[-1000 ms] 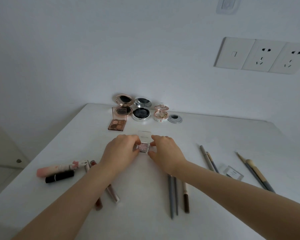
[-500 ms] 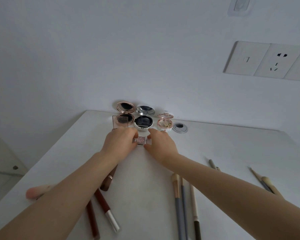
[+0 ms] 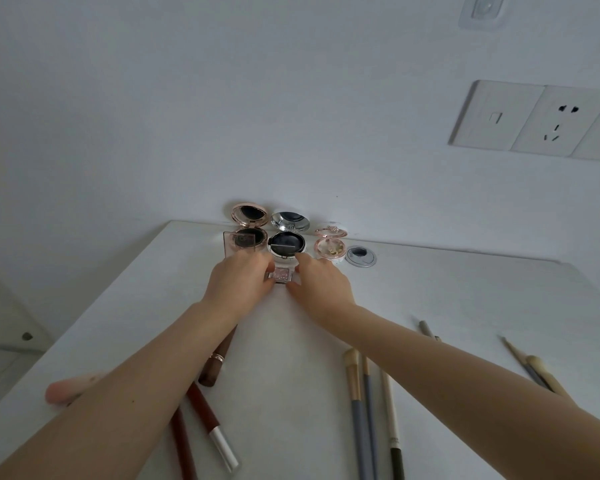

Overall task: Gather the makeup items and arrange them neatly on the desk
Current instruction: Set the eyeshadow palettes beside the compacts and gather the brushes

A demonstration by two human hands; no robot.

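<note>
A small square pink glitter eyeshadow pot sits on the white desk between my two hands. My left hand pinches its left side and my right hand pinches its right side. Just behind it, against the wall, stand an open rose-gold compact, an open silver cushion compact and an open pink floral compact. My left hand hides the eyeshadow palette below the rose-gold compact.
Several brushes lie under my right forearm, with more brushes at the far right. Brown lip tubes and a pink tube lie under my left arm. A grey cable grommet is set in the desk. Wall sockets hang above.
Both hands have carried the glitter pot away from me toward the row of compacts at the back. The view has closed in on the desk.
</note>
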